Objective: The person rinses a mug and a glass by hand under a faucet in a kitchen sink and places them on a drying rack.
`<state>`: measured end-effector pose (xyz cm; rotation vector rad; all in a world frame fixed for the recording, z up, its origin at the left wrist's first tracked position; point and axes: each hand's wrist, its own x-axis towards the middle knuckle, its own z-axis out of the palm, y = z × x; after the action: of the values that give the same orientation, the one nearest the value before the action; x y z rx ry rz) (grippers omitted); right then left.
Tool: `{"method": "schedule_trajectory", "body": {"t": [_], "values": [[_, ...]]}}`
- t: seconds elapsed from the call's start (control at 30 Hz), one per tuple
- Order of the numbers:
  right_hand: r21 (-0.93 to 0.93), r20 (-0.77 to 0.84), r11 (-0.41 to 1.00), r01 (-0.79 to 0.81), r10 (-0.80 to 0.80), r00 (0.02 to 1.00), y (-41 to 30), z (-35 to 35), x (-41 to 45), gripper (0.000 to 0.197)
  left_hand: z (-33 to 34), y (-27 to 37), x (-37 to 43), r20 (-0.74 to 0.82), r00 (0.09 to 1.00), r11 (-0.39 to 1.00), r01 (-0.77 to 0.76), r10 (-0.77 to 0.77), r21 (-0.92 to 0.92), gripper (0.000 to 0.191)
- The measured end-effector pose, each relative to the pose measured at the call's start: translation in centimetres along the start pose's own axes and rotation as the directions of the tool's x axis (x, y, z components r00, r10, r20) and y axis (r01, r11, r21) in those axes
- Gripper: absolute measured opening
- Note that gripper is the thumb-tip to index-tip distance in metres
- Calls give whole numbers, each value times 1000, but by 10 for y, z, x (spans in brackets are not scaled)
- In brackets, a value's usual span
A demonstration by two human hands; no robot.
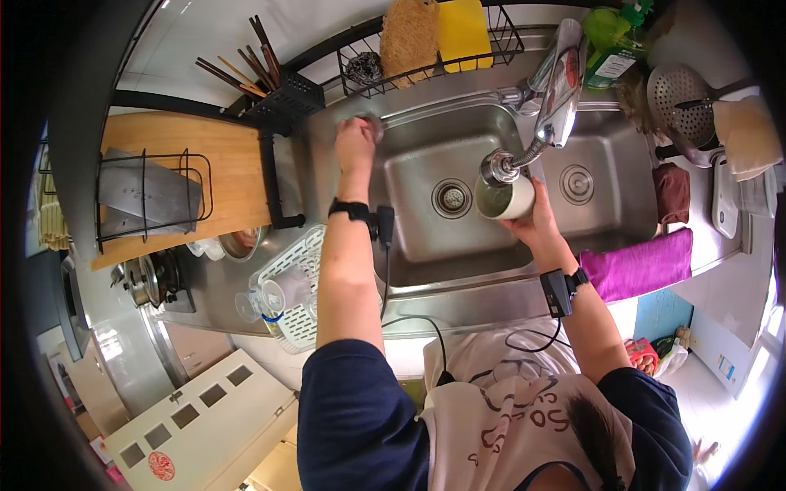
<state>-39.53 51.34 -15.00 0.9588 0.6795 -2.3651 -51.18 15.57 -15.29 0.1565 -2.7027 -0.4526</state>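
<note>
My right hand holds a pale ceramic cup over the large sink basin, its mouth tilted toward the left. Directly at the cup's rim hangs the spray head of the flexible faucet, covering part of the opening. My left hand is closed around a small round translucent object at the basin's back left corner. The fingers hide most of that object, so its kind is unclear.
Left of the sink, a white slotted drying rack carries a mug. A chopstick holder and a wire basket line the back. A purple cloth hangs over the front right edge near a second basin.
</note>
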Motion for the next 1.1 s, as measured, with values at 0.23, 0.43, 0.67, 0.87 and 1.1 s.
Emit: {"method": "schedule_trajectory", "body": {"t": [0.23, 0.43, 0.67, 0.87, 1.1], "values": [[86, 45, 996, 10, -14, 999, -2, 7, -7, 54, 63, 51, -121, 546, 836, 990, 116, -54, -79, 13], [21, 27, 999, -26, 26, 999, 2, -2, -3, 55, 132, 56, -186, 686, 716, 980, 199, -130, -22, 16], [55, 52, 998, 6, -9, 999, 1, -10, -4, 55, 156, 61, -203, 717, 694, 984, 165, -67, -68, 22], [32, 100, 999, -23, 20, 995, 10, -10, 0, 55, 123, 48, -200, 692, 719, 984, 66, 69, -166, 34], [-23, 0, 999, -31, 31, 1000, 8, -5, 0, 53, 8, 98, -157, 548, 832, 897, 304, -86, -321, 28]]}}
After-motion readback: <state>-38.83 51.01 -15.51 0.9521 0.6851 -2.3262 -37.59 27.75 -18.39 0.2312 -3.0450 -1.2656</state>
